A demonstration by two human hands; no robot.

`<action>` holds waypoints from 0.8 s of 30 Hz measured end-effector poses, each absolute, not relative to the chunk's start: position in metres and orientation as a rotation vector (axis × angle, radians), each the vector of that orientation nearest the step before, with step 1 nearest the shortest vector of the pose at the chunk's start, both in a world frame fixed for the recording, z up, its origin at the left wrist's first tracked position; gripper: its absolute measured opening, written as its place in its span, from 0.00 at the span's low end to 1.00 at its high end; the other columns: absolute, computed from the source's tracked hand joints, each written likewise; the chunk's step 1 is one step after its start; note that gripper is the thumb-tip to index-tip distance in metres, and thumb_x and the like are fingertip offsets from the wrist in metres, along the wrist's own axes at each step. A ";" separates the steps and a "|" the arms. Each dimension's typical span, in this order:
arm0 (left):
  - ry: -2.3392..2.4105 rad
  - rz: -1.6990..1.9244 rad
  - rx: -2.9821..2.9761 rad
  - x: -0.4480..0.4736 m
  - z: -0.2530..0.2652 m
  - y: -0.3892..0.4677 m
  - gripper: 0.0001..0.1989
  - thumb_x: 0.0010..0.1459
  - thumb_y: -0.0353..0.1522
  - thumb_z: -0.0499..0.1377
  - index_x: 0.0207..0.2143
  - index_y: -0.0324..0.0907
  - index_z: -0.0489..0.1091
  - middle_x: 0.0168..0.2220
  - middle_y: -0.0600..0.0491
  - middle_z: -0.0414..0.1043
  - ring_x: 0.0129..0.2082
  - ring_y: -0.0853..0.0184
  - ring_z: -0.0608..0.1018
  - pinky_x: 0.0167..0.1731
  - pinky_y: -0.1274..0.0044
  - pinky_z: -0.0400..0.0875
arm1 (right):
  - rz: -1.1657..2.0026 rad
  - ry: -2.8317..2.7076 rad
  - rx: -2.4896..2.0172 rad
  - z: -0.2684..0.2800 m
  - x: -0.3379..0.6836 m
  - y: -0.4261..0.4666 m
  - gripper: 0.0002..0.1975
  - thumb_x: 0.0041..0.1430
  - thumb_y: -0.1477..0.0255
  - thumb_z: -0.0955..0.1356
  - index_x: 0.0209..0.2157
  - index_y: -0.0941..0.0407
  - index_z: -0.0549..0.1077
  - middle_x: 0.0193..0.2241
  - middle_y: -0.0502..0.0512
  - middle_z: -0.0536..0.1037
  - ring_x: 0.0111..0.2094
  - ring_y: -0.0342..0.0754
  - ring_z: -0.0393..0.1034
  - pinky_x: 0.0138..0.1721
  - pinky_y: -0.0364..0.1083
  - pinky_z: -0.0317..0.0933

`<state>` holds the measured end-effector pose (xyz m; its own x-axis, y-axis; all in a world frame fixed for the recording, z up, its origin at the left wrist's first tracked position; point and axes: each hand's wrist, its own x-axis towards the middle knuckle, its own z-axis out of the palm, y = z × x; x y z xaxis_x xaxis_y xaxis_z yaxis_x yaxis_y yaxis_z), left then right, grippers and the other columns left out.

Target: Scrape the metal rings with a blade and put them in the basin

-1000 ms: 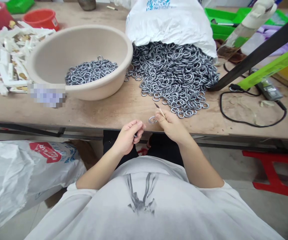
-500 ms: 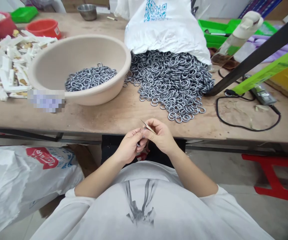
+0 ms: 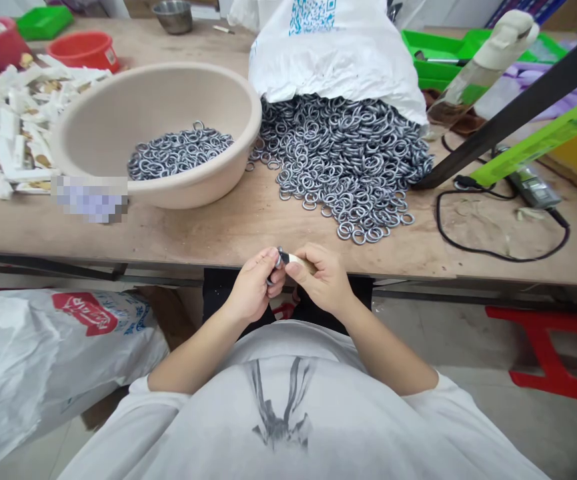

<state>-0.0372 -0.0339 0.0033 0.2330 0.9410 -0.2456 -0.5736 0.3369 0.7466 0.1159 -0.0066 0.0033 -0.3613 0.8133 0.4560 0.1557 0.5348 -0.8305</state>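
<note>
My left hand point(image 3: 253, 283) is closed at the table's front edge, pinching a grey ring point(image 3: 279, 261) between thumb and fingers. Part of another dark, ring-like piece shows lower between its fingers. My right hand point(image 3: 321, 277) grips a small knife point(image 3: 294, 259) with a pale handle and a short dark blade. The blade meets the ring at the left fingertips; its exact contact is too small to tell. Beyond my hands, a heap of loose grey rings point(image 3: 338, 160) spills from a white sack point(image 3: 338, 60). A beige basin point(image 3: 183, 192) to the left contains more such rings.
White strip-like pieces point(image 3: 13, 127) lie piled at the left, near a red bowl point(image 3: 83, 52). A dark slanted post point(image 3: 513, 103), a clear bottle point(image 3: 488, 67) and a corded device point(image 3: 533, 183) occupy the right. Beside the table are a white bag point(image 3: 68, 353) and a red stool point(image 3: 543, 353).
The knife has turned in my right hand: its tip pointed up and away before, and now the blade lies against the ring. My left hand has shifted slightly left.
</note>
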 end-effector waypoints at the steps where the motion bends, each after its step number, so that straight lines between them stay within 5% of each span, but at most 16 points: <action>1: 0.781 1.131 0.575 -0.037 0.004 -0.034 0.26 0.54 0.45 0.68 0.29 0.38 0.56 0.20 0.61 0.53 0.16 0.80 0.55 0.16 0.85 0.47 | 0.833 -1.867 -0.783 0.004 0.117 -0.008 0.22 0.73 0.56 0.67 0.32 0.58 0.74 0.26 0.50 0.70 0.28 0.44 0.64 0.30 0.44 0.54; 13: 0.789 1.064 0.632 -0.049 0.001 -0.028 0.29 0.49 0.48 0.70 0.30 0.39 0.56 0.19 0.62 0.51 0.16 0.80 0.52 0.15 0.86 0.46 | 0.959 -1.926 -0.826 0.007 0.116 -0.009 0.27 0.73 0.51 0.65 0.30 0.59 0.75 0.24 0.48 0.69 0.24 0.42 0.63 0.29 0.43 0.54; 21: 0.633 0.884 0.867 -0.053 0.002 -0.041 0.24 0.64 0.45 0.60 0.26 0.37 0.57 0.20 0.59 0.51 0.17 0.80 0.54 0.17 0.85 0.48 | 0.865 -1.657 -1.020 -0.003 0.119 0.010 0.20 0.71 0.59 0.68 0.28 0.57 0.71 0.20 0.45 0.63 0.23 0.42 0.56 0.26 0.43 0.49; 24: 0.667 0.987 0.816 -0.052 0.003 -0.039 0.23 0.62 0.45 0.62 0.28 0.37 0.58 0.20 0.59 0.50 0.17 0.80 0.53 0.17 0.85 0.47 | 0.979 -1.655 -0.800 0.002 0.112 0.003 0.15 0.68 0.59 0.70 0.35 0.57 0.71 0.27 0.47 0.68 0.27 0.43 0.61 0.30 0.42 0.54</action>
<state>-0.0516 -0.0391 0.0027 0.4056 0.9060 -0.1210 -0.4500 0.3132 0.8363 0.1125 0.0031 0.0018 -0.2697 0.8644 0.4243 0.0447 0.4514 -0.8912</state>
